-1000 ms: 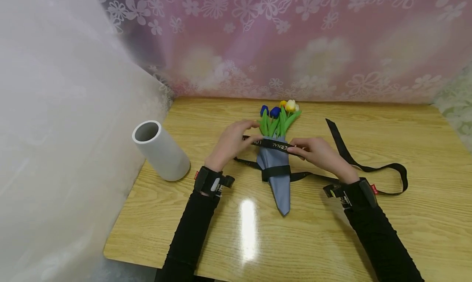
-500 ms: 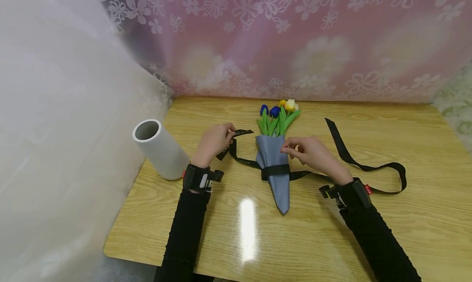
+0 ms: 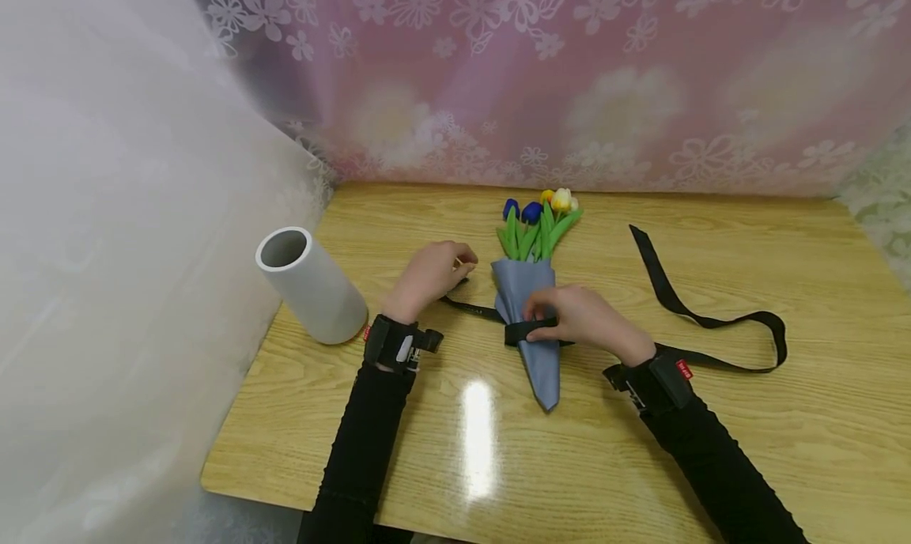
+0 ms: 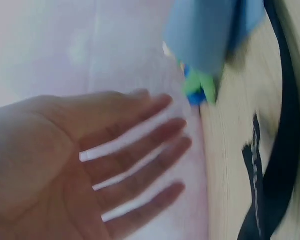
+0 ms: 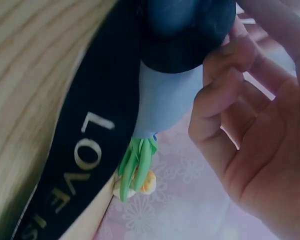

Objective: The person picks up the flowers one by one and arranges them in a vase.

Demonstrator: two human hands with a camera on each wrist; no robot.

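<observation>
Near the middle of the table, in the head view, lies a small bouquet of blue, yellow and white tulips (image 3: 531, 213) in a grey-blue wrapper (image 3: 542, 378). A black ribbon (image 3: 518, 334) with lettering circles the wrapper, its two tails spreading left and right. My right hand (image 3: 587, 320) pinches the ribbon band at the front of the wrapper, with bent fingers; the fingertips are partly hidden in the right wrist view. Left of the bouquet, my left hand (image 3: 430, 275) hovers over the ribbon's left tail (image 4: 285, 135). Its fingers are extended and hold nothing.
A white cylindrical vase (image 3: 313, 291) stands at the left of the wooden table (image 3: 612, 465). The ribbon's long right tail (image 3: 765, 323) curves across the right side. A pink floral curtain (image 3: 498, 93) hangs along the back edge.
The left hand drew the loose ribbon end off the wrapper to the left, then let it go. My right hand let go of that end and moved down to the band around the wrapper.
</observation>
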